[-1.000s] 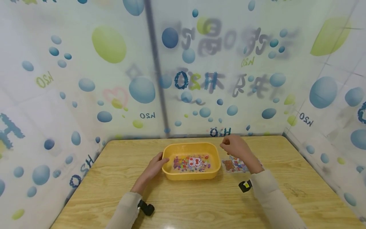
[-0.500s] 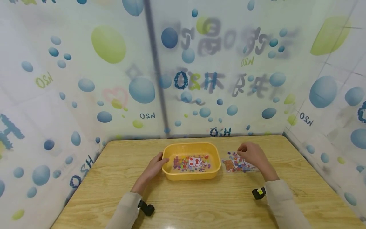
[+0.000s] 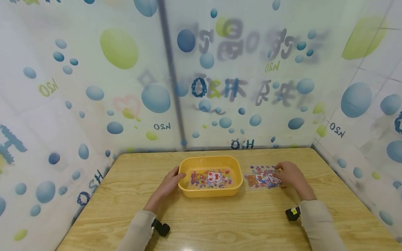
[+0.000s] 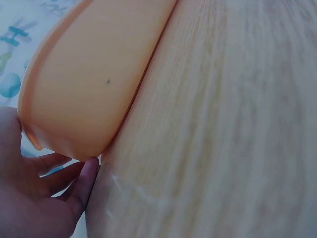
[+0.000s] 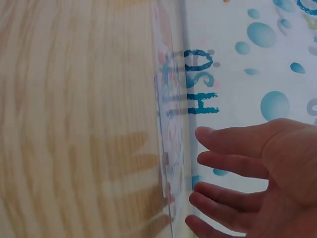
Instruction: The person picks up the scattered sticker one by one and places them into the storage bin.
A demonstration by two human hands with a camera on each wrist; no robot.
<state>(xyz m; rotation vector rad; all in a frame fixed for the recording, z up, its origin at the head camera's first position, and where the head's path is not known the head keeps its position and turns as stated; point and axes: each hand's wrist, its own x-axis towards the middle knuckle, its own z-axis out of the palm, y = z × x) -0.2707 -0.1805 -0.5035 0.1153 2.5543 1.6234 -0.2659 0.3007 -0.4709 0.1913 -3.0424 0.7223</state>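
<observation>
A yellow plastic basin stands on the wooden table. In it lies a sheet of colorful cartoon stickers with a white bunny face. My left hand grips the basin's left end, thumb over the rim, fingers outside; the left wrist view shows this hand against the basin's wall. A second clear sticker sheet, with a brown bear on it, lies flat to the basin's right. Over that sheet's right end hovers my right hand. Spread fingers with nothing between them show on the right hand in the right wrist view.
The table runs back to a curtain printed with blue and green drops. Similar printed sheeting hangs at both sides. Each wrist carries a small black camera, one at the left and one at the right.
My right hand has moved right and lowered from beside the basin's far corner to the second sheet's right end, its fingers spreading. My left hand and the basin have stayed put.
</observation>
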